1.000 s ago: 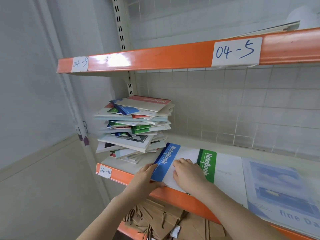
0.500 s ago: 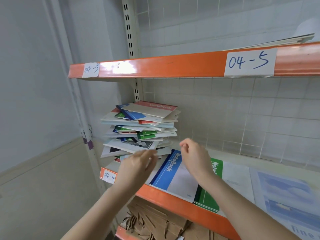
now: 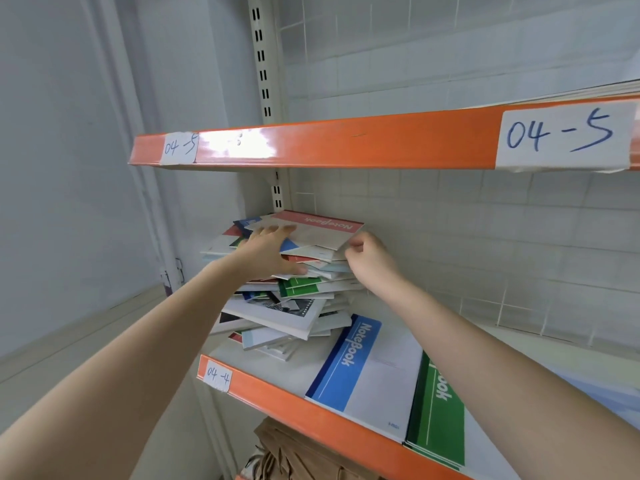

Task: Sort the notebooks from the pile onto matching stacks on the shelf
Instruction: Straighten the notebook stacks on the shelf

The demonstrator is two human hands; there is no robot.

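Observation:
A messy pile of notebooks (image 3: 287, 306) stands at the left end of the shelf (image 3: 298, 407) marked 04-4. On top lies a red-banded notebook (image 3: 322, 230). My left hand (image 3: 266, 251) lies flat on the pile's top, fingers straight, touching the red notebook's near-left edge. My right hand (image 3: 367, 254) pinches that notebook's right corner with curled fingers. To the right of the pile a blue-banded notebook (image 3: 363, 372) lies flat, and beside it a green-banded notebook stack (image 3: 438, 424).
The upper shelf beam (image 3: 346, 140) marked 04-5 runs overhead. A pale blue notebook (image 3: 602, 393) shows at the far right of the shelf. Brown paper items (image 3: 287, 452) sit on the level below. A slotted upright (image 3: 261, 64) and tiled wall stand behind.
Both hands left the blue-banded notebook lying on the shelf and rose to the top of the pile. My right hand has taken hold of the red-banded notebook's corner.

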